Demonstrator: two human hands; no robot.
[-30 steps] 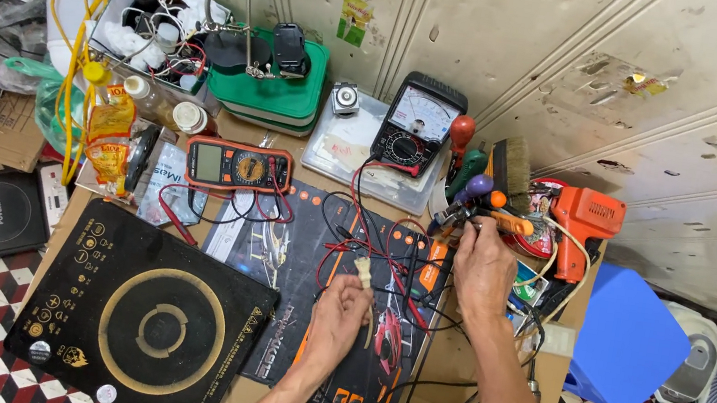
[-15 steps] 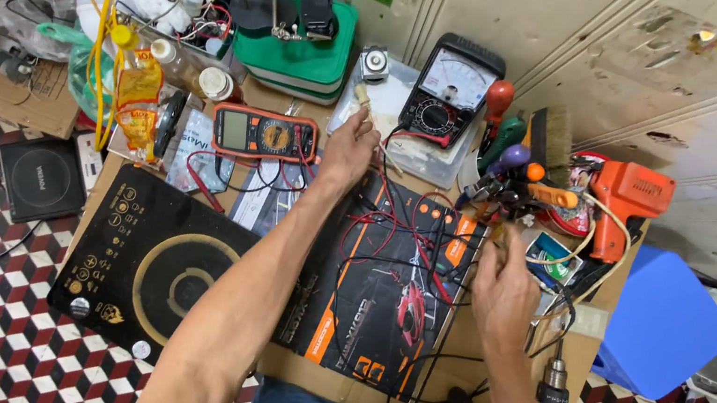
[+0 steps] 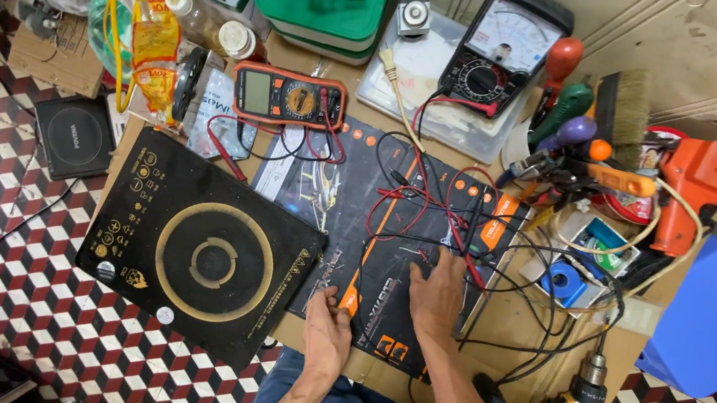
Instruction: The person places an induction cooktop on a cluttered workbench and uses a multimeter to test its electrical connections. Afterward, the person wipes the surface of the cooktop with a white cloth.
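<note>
While flat, mat [image 3: 380,309] lengthwise away.

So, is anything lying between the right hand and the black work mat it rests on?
Yes. The right hand lies on the black work mat, with red and black test leads tangled just ahead of and under its fingers. The left hand sits at the mat's near edge.

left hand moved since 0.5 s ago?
Yes. The left hand has pulled back from beside the orange multimeter to the near edge of the black mat.
</note>
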